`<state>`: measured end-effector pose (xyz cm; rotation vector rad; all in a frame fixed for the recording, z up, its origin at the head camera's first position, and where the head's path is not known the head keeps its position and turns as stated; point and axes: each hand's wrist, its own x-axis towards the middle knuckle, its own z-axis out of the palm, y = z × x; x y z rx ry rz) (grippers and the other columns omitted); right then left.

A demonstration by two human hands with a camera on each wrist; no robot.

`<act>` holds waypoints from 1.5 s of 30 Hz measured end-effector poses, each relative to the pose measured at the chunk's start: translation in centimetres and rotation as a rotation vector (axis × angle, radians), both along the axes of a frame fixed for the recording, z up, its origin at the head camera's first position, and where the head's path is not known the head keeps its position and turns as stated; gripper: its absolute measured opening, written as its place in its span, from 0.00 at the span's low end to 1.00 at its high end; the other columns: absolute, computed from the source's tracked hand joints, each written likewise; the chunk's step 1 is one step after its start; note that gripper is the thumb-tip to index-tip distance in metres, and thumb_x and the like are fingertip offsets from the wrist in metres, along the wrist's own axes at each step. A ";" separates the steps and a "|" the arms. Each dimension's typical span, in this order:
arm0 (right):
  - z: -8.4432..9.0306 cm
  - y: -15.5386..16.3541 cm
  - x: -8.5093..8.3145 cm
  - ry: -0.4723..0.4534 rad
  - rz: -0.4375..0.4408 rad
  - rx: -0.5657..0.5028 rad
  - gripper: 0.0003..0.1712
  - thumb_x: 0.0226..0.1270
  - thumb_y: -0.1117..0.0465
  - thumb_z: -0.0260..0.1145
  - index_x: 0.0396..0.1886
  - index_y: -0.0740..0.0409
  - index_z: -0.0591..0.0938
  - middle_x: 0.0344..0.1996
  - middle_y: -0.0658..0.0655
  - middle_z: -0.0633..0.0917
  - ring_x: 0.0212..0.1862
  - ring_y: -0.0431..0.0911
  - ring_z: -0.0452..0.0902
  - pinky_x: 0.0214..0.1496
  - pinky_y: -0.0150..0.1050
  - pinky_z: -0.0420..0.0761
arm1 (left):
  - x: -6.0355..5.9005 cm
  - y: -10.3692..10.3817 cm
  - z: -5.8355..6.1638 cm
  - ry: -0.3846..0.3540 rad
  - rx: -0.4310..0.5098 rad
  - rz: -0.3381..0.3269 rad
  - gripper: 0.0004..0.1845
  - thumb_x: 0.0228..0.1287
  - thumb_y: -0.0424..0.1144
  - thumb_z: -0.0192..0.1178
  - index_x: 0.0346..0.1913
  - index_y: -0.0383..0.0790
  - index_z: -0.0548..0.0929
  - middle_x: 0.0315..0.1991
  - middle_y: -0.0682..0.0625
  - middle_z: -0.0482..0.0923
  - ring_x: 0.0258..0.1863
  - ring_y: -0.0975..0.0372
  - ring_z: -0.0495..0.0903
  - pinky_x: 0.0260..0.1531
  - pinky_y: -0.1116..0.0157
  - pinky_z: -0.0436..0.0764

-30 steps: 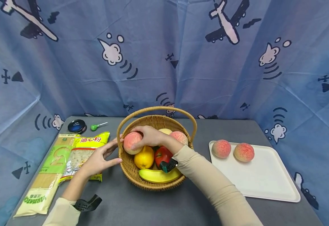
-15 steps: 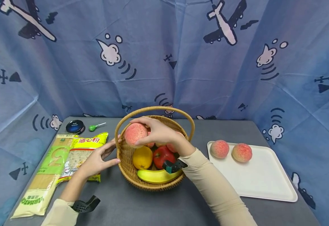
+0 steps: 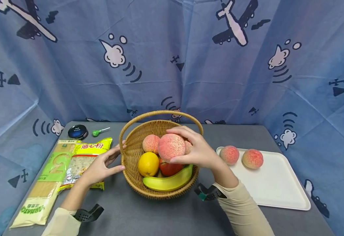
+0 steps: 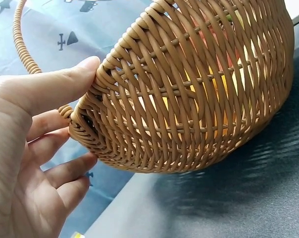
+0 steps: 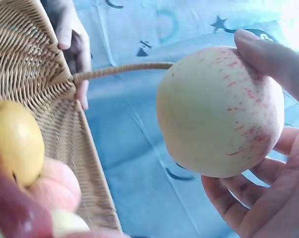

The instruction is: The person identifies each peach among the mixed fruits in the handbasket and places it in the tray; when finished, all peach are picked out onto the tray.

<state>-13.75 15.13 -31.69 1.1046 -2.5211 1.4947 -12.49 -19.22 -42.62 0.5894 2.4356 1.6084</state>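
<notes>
My right hand (image 3: 201,152) holds a pink peach (image 3: 170,148) above a wicker basket (image 3: 129,177), thumb and fingers around its sides. In the right wrist view, the underside of the held peach (image 5: 209,119) is pale with red streaks. My left hand (image 3: 102,165) grips the basket's left side by the handle's foot. Its thumb lies on the rim in the left wrist view, with the fingers curled behind. Inside the basket are an orange (image 3: 148,164), a partly hidden red apple (image 3: 169,168), a banana (image 3: 167,183) and another peach (image 3: 150,143). More fruit is hidden behind the right hand.
A white tray (image 3: 278,186) with two peaches (image 3: 252,159) lies at the right. On the left are a noodle pack (image 3: 46,186), a yellow pasta bag (image 3: 83,160), a dark round tin (image 3: 78,132) and a green lollipop (image 3: 96,133). The handle (image 3: 161,112) arches over the basket.
My right hand has lifted the peach from the basket's left part and carried it rightward, uncovering another peach. The left hand has stayed at the basket's side.
</notes>
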 end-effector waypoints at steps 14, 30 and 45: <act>-1.0 12.2 4.1 0.098 -0.370 -0.084 0.46 0.39 0.80 0.74 0.64 0.63 0.71 0.56 0.51 0.74 0.54 0.38 0.73 0.51 0.20 0.76 | 0.0 0.0 -0.1 0.020 0.033 -0.012 0.37 0.61 0.36 0.64 0.71 0.38 0.60 0.74 0.44 0.51 0.71 0.63 0.56 0.62 0.82 0.62; -5.0 23.5 5.7 0.013 -0.860 -0.038 0.42 0.53 0.74 0.70 0.68 0.54 0.68 0.51 0.35 0.73 0.48 0.25 0.72 0.43 0.10 0.71 | 0.0 0.0 -0.2 0.016 0.027 -0.014 0.37 0.61 0.36 0.64 0.72 0.40 0.60 0.75 0.44 0.50 0.72 0.60 0.55 0.61 0.83 0.62; -12.5 33.4 2.0 -0.409 -1.155 0.030 0.47 0.59 0.45 0.68 0.74 0.39 0.56 0.66 0.46 0.66 0.55 0.26 0.63 0.40 0.09 0.69 | 0.1 -0.1 -0.2 0.015 0.011 -0.007 0.37 0.62 0.37 0.64 0.72 0.38 0.59 0.75 0.41 0.50 0.72 0.53 0.54 0.61 0.83 0.62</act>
